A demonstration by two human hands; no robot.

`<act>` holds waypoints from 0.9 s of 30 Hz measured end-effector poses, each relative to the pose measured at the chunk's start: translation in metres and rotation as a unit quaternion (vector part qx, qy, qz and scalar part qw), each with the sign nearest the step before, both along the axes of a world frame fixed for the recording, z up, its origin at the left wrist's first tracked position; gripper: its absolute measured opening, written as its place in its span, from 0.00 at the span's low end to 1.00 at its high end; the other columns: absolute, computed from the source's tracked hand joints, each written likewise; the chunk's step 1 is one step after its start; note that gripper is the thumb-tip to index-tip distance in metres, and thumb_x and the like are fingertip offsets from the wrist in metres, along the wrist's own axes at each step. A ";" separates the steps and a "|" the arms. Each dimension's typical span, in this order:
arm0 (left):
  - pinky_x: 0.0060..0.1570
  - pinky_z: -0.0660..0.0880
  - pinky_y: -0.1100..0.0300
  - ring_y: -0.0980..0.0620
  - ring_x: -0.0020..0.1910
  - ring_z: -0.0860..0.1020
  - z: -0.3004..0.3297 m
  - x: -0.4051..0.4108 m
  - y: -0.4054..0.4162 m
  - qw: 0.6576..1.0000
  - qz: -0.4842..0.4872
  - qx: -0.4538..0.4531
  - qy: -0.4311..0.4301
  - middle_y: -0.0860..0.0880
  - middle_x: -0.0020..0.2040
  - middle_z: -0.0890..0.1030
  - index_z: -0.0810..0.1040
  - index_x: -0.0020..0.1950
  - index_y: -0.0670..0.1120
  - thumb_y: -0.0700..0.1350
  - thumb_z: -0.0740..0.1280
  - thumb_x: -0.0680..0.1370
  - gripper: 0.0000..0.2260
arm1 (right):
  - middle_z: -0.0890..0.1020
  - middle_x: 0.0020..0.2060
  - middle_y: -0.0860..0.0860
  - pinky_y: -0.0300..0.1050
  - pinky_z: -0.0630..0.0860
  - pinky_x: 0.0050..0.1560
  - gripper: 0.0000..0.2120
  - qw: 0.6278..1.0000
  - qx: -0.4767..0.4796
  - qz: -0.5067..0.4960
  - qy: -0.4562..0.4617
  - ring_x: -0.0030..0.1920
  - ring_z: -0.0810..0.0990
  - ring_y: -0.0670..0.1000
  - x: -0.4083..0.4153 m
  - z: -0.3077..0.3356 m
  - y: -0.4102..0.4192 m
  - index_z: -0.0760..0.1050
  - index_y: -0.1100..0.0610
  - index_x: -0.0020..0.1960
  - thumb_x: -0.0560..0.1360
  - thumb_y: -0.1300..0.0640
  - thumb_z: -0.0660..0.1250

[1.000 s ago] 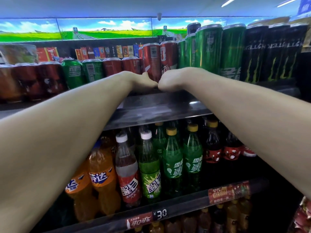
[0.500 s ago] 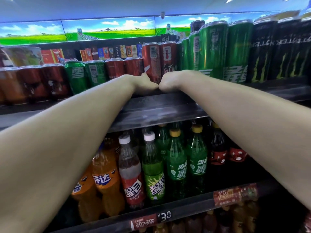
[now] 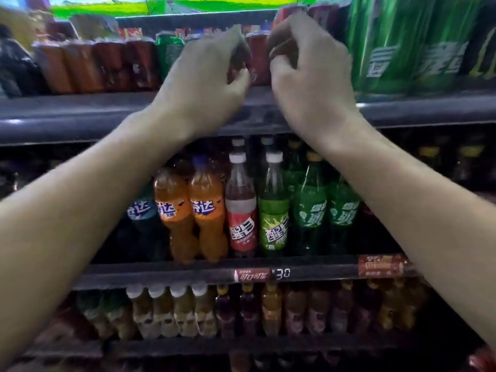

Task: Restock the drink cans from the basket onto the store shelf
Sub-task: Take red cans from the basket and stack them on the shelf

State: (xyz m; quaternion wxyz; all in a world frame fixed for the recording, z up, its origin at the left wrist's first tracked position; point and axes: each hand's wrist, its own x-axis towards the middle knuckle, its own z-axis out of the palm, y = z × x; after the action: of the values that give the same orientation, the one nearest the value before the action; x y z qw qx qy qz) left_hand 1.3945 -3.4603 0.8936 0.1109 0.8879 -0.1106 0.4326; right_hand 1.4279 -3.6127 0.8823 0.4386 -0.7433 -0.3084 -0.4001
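Hands are raised at the top shelf [image 3: 80, 114] front edge, pretty blurry. A red can [image 3: 256, 60] is seen upright between them, long axis vertical. The left hand [image 3: 204, 84] is curled at its left side, the right hand [image 3: 308, 76] curled at its right; whether either grip actually holds it can't be told. "¥30" is printed on a price tag [image 3: 280, 273] lower down.

Left grip [image 3: 206, 84] and right grip [image 3: 308, 84] curl, blurred, before a red can [image 3: 258, 60] on the shelf [image 3: 80, 116].
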 end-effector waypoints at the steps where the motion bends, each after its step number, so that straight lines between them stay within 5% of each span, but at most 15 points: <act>1: 0.54 0.73 0.58 0.46 0.52 0.78 -0.019 -0.016 0.006 0.999 0.004 0.008 -0.041 0.43 0.53 0.82 0.79 0.57 0.40 0.43 0.63 0.80 0.10 | 0.81 0.47 0.52 0.41 0.76 0.49 0.10 0.999 0.027 0.023 -0.029 0.47 0.79 0.49 -0.011 -0.018 0.005 0.78 0.61 0.55 0.78 0.63 0.61; 6: 0.54 0.74 0.47 0.37 0.55 0.78 -0.120 -0.071 0.037 0.990 0.058 0.062 -0.113 0.35 0.57 0.78 0.78 0.54 0.34 0.41 0.65 0.79 0.10 | 0.80 0.45 0.56 0.40 0.75 0.47 0.08 0.990 0.035 0.139 -0.006 0.45 0.79 0.52 -0.057 -0.132 0.037 0.76 0.66 0.54 0.76 0.67 0.63; 10: 0.51 0.75 0.46 0.40 0.53 0.77 -0.206 -0.101 0.058 0.996 0.063 0.050 0.035 0.38 0.61 0.77 0.77 0.59 0.37 0.40 0.65 0.79 0.11 | 0.80 0.48 0.52 0.35 0.74 0.50 0.10 0.972 -0.006 0.196 0.126 0.48 0.78 0.48 -0.084 -0.224 0.064 0.77 0.62 0.56 0.77 0.67 0.64; 14: 0.45 0.75 0.45 0.42 0.50 0.77 -0.321 -0.134 0.077 0.974 0.058 -0.029 0.218 0.43 0.56 0.76 0.76 0.60 0.42 0.41 0.65 0.79 0.11 | 0.80 0.48 0.51 0.45 0.77 0.50 0.08 0.937 -0.057 0.217 0.266 0.48 0.79 0.50 -0.104 -0.314 0.090 0.76 0.58 0.55 0.78 0.66 0.64; 19: 0.46 0.76 0.45 0.40 0.52 0.79 -0.464 -0.180 0.105 0.905 0.104 -0.106 0.398 0.45 0.54 0.76 0.74 0.61 0.44 0.46 0.65 0.79 0.12 | 0.80 0.49 0.49 0.48 0.78 0.52 0.10 0.865 -0.157 0.171 0.445 0.49 0.80 0.50 -0.134 -0.444 0.113 0.76 0.55 0.59 0.79 0.63 0.65; 24: 0.53 0.76 0.44 0.39 0.57 0.79 -0.594 -0.223 0.126 0.789 0.121 -0.203 0.567 0.44 0.57 0.78 0.76 0.59 0.44 0.50 0.64 0.77 0.14 | 0.79 0.42 0.47 0.43 0.70 0.46 0.09 0.744 -0.210 0.101 0.627 0.46 0.79 0.52 -0.174 -0.592 0.127 0.75 0.55 0.59 0.79 0.60 0.66; 27: 0.54 0.77 0.46 0.38 0.57 0.80 -0.688 -0.249 0.139 0.728 0.138 -0.249 0.624 0.41 0.57 0.80 0.75 0.60 0.45 0.53 0.64 0.77 0.17 | 0.81 0.46 0.51 0.44 0.70 0.44 0.09 0.677 -0.229 0.074 0.695 0.46 0.79 0.54 -0.201 -0.692 0.129 0.74 0.55 0.60 0.80 0.58 0.66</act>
State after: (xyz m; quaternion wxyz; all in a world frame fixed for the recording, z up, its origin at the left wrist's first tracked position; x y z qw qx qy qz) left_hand 1.1454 -3.3208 0.2052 0.3111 0.9038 0.2187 -0.1961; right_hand 1.2272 -3.4840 0.1907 0.3705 -0.8594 -0.0508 0.3487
